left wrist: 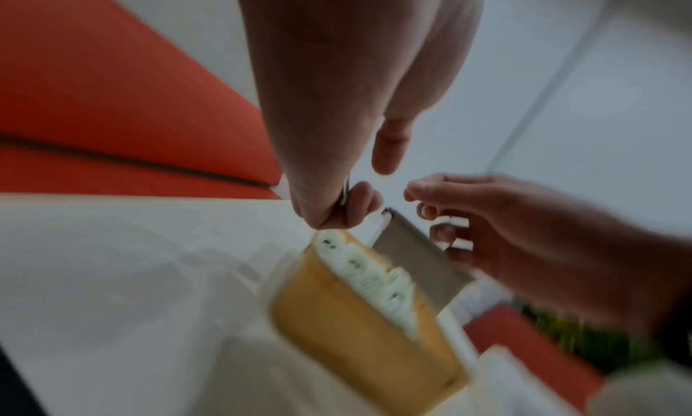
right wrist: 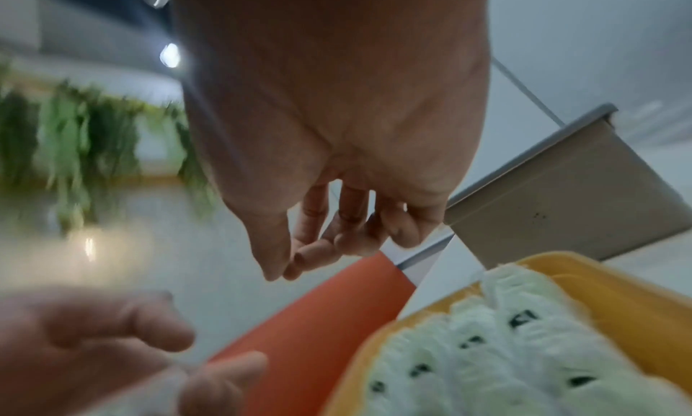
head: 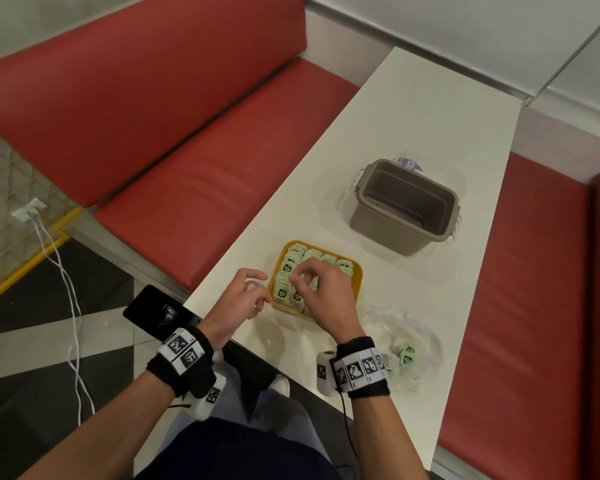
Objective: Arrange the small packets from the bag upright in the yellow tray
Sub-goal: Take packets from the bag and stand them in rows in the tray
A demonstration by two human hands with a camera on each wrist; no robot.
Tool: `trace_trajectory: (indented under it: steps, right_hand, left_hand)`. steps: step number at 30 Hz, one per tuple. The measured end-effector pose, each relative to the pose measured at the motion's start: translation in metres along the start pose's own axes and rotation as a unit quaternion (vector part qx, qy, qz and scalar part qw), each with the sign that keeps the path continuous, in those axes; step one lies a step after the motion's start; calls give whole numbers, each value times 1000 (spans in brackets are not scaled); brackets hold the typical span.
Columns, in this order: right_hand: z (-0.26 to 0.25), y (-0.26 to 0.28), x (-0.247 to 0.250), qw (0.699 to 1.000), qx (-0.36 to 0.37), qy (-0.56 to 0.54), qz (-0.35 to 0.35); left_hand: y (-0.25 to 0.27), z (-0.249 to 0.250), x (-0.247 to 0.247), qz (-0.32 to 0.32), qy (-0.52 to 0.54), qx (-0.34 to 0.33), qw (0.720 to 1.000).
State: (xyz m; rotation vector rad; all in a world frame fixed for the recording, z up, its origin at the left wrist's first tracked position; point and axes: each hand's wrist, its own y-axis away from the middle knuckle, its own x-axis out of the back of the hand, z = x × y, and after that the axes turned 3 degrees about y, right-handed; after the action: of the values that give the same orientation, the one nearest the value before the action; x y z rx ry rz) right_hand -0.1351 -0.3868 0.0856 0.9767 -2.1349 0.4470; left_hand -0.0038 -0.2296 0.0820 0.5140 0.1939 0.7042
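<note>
Nearest you, at the bottom right of the head view, the clear plastic bag [head: 404, 336] lies crumpled on the counter [head: 430, 133], and you can still see a few green packets [head: 408, 355] inside it, so you're not done pulling them out yet.

Just above that, in the lower middle of the frame, your right hand [head: 321, 292] hovers over the near end of the yellow tray [head: 357, 277] with its fingers curled down among the packets there. Honestly can't tell whether you're pinching one or just nudging the rows straight; the right wrist view shows the fingers [right wrist: 329, 242] loosely bent with nothing obvious between them, but it's blurry. Your left hand [head: 238, 299] sits just beside the tray's left edge, fingers relaxed and half curled, holding nothing as far as I can see.

The tray itself looks mostly full: green packets stand on edge [head: 286, 271] in a couple of tight rows, and the wrist views show their crimped tops lined up. So my guess is you're well past halfway, with only the bag's leftovers to slot in and maybe some tidying.

Farther up the counter, right of centre, there's an open grey bin [head: 404, 206], well apart from the tray. Beyond that, the red bench seat [head: 153, 116] fills the upper left.
</note>
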Motion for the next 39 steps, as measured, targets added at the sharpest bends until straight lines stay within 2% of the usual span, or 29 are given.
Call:
trace_trajectory:
  steps: [3, 7, 10, 14, 18, 22, 24, 28, 32, 36, 39]
  right_hand:
    - [-26, 14, 20, 992, 15, -122, -15]
    - [-41, 30, 21, 985, 55, -122, -109]
    - [-38, 31, 11, 991, 65, -81, -85]
    - [-34, 30, 10, 995, 83, -37, -43]
    - [-30, 31, 21, 994, 103, -15, 20]
    - [-23, 30, 40, 990, 136, -3, 39]
    - [-20, 30, 48, 992, 120, -17, 45]
    - [-24, 35, 61, 990, 56, -116, 50]
    - [-24, 36, 69, 987, 33, -147, 62]
    - [-16, 37, 74, 987, 51, -128, 83]
    - [-9, 39, 78, 989, 31, -119, 76]
  left_hand:
    - [6, 13, -4, -34, 154, 24, 987]
    - [18, 33, -14, -79, 215, 26, 973]
    - [23, 43, -19, -109, 231, 15, 967]
    - [19, 38, -17, -102, 240, 14, 965]
    - [15, 34, -11, -106, 171, 10, 980]
    - [16, 39, -9, -168, 134, 15, 976]
    - [16, 38, -12, -160, 111, -27, 980]
    - [16, 41, -21, -130, 79, -118, 981]
    - [14, 48, -30, -92, -16, -205, 974]
    - [14, 53, -44, -68, -61, -231, 969]
    - [10, 53, -55, -59, -94, -253, 961]
